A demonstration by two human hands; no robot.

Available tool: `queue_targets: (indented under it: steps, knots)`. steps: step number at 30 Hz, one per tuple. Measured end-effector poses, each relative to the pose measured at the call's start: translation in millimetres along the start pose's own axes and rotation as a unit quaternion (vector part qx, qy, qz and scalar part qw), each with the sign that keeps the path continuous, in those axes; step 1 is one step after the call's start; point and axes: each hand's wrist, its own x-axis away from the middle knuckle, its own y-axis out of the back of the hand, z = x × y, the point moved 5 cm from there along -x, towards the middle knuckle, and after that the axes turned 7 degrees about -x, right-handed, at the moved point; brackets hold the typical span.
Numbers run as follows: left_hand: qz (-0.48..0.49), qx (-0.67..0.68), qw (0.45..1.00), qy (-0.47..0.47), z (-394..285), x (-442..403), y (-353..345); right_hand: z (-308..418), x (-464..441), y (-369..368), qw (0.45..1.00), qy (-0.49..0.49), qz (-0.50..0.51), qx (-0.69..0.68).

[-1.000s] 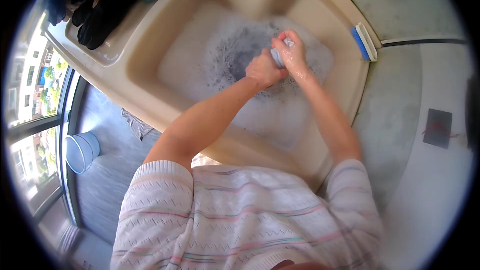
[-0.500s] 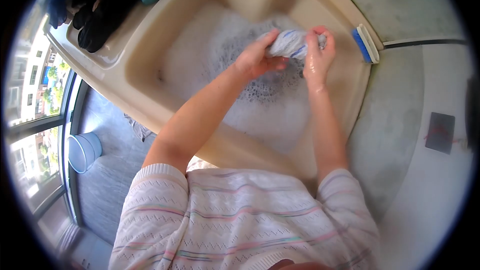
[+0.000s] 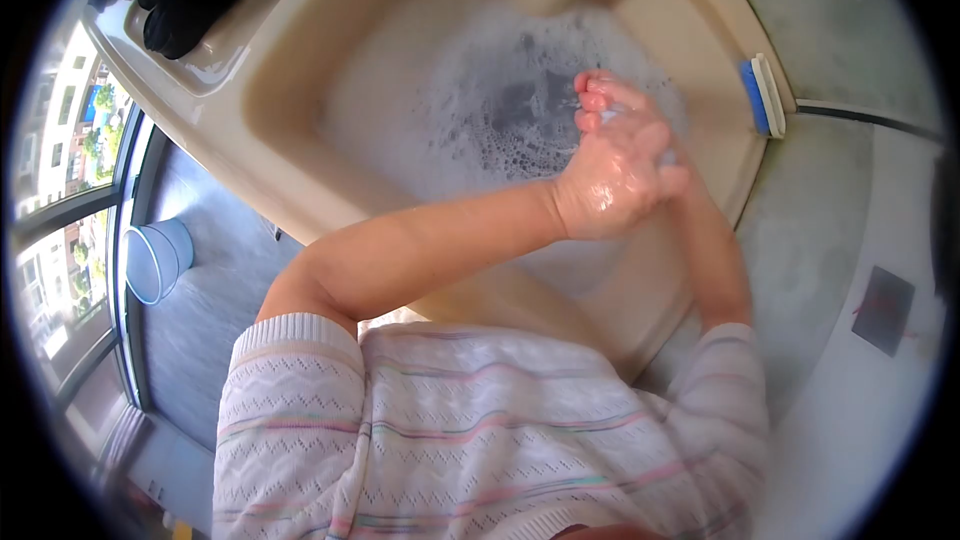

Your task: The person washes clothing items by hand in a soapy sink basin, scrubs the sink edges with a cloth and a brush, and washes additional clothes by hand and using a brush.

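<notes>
Wet left hand and right hand clamp their grip on mostly hidden pale cloth above a beige, sudsy basin.

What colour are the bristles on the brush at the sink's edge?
The bristles are blue, clearest in the head view.

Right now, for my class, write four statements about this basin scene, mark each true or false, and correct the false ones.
1. The blue-and-white oblong brush rests on the right rim of the beige basin. True.
2. The light-blue round bucket stands inside the basin. False: the bucket stands on the grey floor.
3. The bare hands are spread apart. False: the left hand and right hand are together on a mostly hidden pale cloth.
4. White foamy suds float in the basin. True.
</notes>
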Motion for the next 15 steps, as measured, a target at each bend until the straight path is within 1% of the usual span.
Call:
queue_targets:
  steps: [1, 2, 3, 5, 8, 9, 12, 15]
  knots:
    - [-0.006, 0.004, 1.000, -0.026, -6.4, 2.3, -2.0, 6.2, 8.7, -17.0, 0.999, -0.051, -0.012, 0.015]
    - [-0.013, 0.008, 0.999, -0.052, -12.0, 3.5, -2.2, 11.4, 6.7, -21.8, 0.993, -0.040, 0.009, 0.107]
    - [-0.019, 0.012, 0.997, -0.079, -16.4, 4.6, -2.4, 12.3, 5.9, -24.8, 0.989, -0.055, 0.018, 0.134]
    - [0.011, 0.007, 0.996, -0.093, -18.8, 9.3, -8.7, 11.3, 4.4, -29.8, 0.978, -0.085, 0.037, 0.188]
    - [0.040, -0.009, 0.993, -0.109, -20.8, 16.5, -14.8, 9.4, 0.0, -33.9, 0.960, -0.085, 0.056, 0.260]
    - [0.047, -0.017, 0.992, -0.113, -21.3, 18.7, -16.2, 8.3, -1.0, -35.0, 0.958, -0.088, 0.061, 0.265]
    - [0.017, -0.027, 0.993, -0.117, -20.1, 24.2, -19.7, 3.3, -4.4, -38.1, 0.951, -0.089, 0.074, 0.288]
    - [0.089, -0.051, 0.987, -0.121, -18.7, 32.8, -25.7, -5.8, -9.3, -38.5, 0.941, -0.080, 0.076, 0.321]
